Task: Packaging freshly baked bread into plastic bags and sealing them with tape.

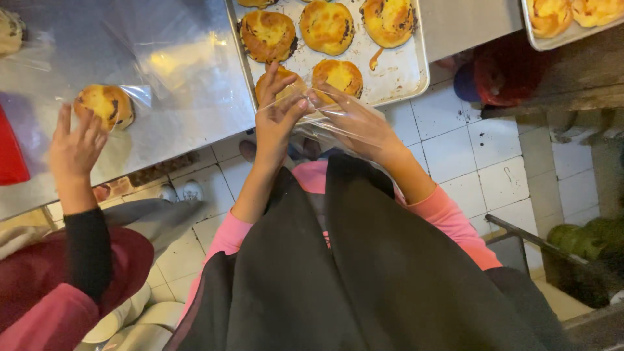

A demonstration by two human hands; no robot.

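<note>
At the far left, a co-worker's hand (75, 146) on a black-sleeved arm is reaching up with fingers spread toward a round golden bun wrapped in clear film (104, 106), which is lying on the shiny steel desk (188, 97) beside a red flat object (12, 156) at the frame's edge. Moving right, the person's own left hand (278, 117) is rising from a pink sleeve, its fingers closed in a pinch on one edge of a thin, clear plastic bag (338, 127), which is hanging in the air between the two hands just in front of the desk's edge and over the white tiled floor (468, 162). The right hand (357, 123) is gripping the opposite edge of the same bag, fingers curled together on the film, so both hands are clamped on it and pulling its mouth apart. The bag is looking almost weightless, limp and slippery, liable to cling to itself, so it is best held as it is now, by the rim on two sides. Just behind the hands, a pale metal baking tray (403, 75) is sitting on the desk, carrying several round golden-brown buns with dark scorched edges (325, 27), the nearest ones touching distance from the fingertips. Those buns are appearing soft, light and easily dented, with sticky glazed tops, so cupping one from beneath or by the sides would be suiting it better than squeezing the crown. A second tray of buns (565, 29) is showing at the upper right corner
</note>
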